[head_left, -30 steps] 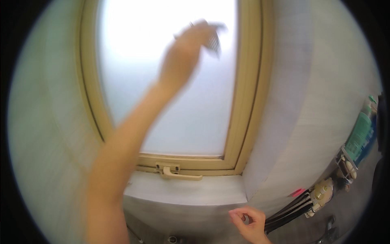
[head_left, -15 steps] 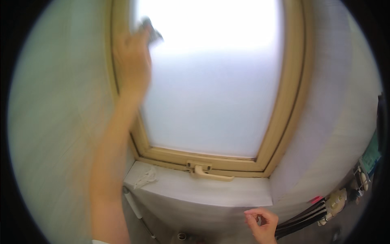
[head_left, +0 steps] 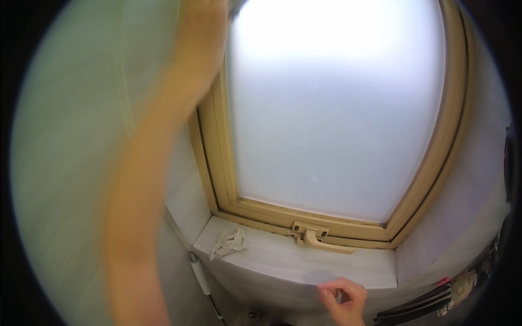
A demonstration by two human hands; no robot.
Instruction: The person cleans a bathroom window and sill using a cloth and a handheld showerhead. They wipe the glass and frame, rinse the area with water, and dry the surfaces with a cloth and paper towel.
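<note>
At the upper left, my left hand [head_left: 204, 32] is raised against the left side of the window's tan frame [head_left: 222, 136], partly cut off by the picture's top edge. A sliver of a crumpled grey cloth [head_left: 235, 8] shows beside its fingers, over the frosted glass pane [head_left: 331, 125]; the rest is hidden. My right hand [head_left: 345, 301] hangs low in front of the sill, fingers curled into a loop with the thumb, nothing visible in them. The tan window handle [head_left: 326, 244] is above it, apart from it.
A crumpled white tissue [head_left: 228, 243] lies on the left end of the pale sill [head_left: 272, 255]. Below it, a white-handled pole [head_left: 200, 274] leans in the corner. Dark bars on a wall rack [head_left: 418, 304] stick out at the lower right. Pale tiled wall [head_left: 70, 163] runs along the left.
The view has swung left, so the window sits farther right. My left hand has gone higher, carrying the grey cloth mostly out of sight. My right hand stays curled.
</note>
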